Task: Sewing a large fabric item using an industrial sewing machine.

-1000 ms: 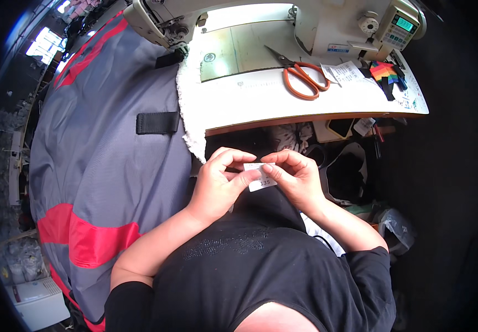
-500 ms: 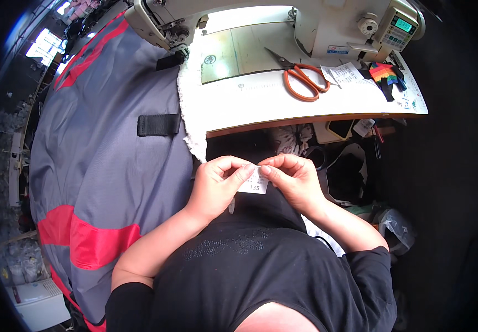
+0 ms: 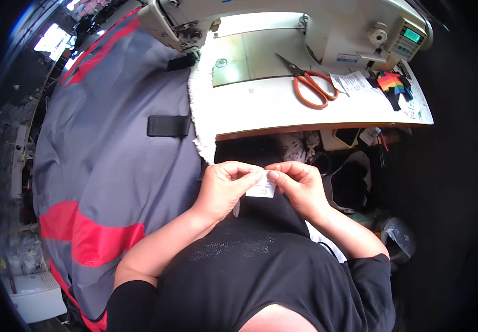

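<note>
A small white printed label (image 3: 260,188) hangs over my lap, pinched along its upper edge by both hands. My left hand (image 3: 223,185) is closed on its left side, thumb and forefinger pressed together. At the right side my right hand (image 3: 303,187) grips it the same way, its thumb close to the left one. Just left of the hands lies a large grey fabric piece (image 3: 117,144) with red bands, a black strap tab (image 3: 168,126) and a white fleecy edge (image 3: 196,105). That edge runs from under the sewing machine (image 3: 349,33) down toward my left hand.
On the white sewing table (image 3: 261,110) lie orange-handled scissors (image 3: 312,88), a white paper slip (image 3: 352,83) and a rainbow-coloured piece (image 3: 389,83). Beneath the table edge, a phone (image 3: 347,136) and cloth sit on a shelf. A white box (image 3: 37,299) stands at lower left.
The whole view has shifted slightly, so the table and machine appear a bit lower and further right. Both hands keep their pinch on the label, which now tilts a little differently.
</note>
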Available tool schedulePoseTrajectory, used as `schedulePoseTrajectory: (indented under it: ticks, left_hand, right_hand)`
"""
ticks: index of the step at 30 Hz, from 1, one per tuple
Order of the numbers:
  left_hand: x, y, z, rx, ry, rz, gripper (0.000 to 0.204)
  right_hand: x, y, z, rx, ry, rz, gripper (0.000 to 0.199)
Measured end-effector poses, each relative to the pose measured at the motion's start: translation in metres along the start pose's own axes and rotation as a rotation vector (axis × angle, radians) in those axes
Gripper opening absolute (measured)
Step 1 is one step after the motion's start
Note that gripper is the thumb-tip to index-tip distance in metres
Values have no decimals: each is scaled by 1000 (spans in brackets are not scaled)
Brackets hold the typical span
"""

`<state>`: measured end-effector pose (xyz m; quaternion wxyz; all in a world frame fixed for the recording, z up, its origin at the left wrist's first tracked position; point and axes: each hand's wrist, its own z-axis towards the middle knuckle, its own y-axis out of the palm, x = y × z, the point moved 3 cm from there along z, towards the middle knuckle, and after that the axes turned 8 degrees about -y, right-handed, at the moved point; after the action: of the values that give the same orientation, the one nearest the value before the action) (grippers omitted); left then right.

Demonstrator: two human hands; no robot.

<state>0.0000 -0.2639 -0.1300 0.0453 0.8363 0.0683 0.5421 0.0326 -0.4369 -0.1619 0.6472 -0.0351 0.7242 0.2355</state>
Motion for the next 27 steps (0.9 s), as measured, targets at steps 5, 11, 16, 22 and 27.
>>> schedulePoseTrajectory:
  ticks: [5, 11, 16, 22, 27]
  left_hand:
    - [2, 1, -2, -15, 33, 41, 10]
    - [13, -4, -5, -15, 145, 247, 8]
    - [25, -15, 0, -77, 46, -112, 9]
    - [33, -13, -3, -67, 146, 75, 8]
    - [34, -15, -7, -91, 123, 56, 10]
  right_hand:
    - [0, 1, 0, -3, 17, 20, 14]
    - [-23, 0, 8, -115, -48, -211, 15]
    - [-57, 0, 24, -159, -293, -460, 20]
    - [-61, 17, 31, -328, -69, -224, 25]
    - [-62, 20, 31, -361, 20, -247, 26]
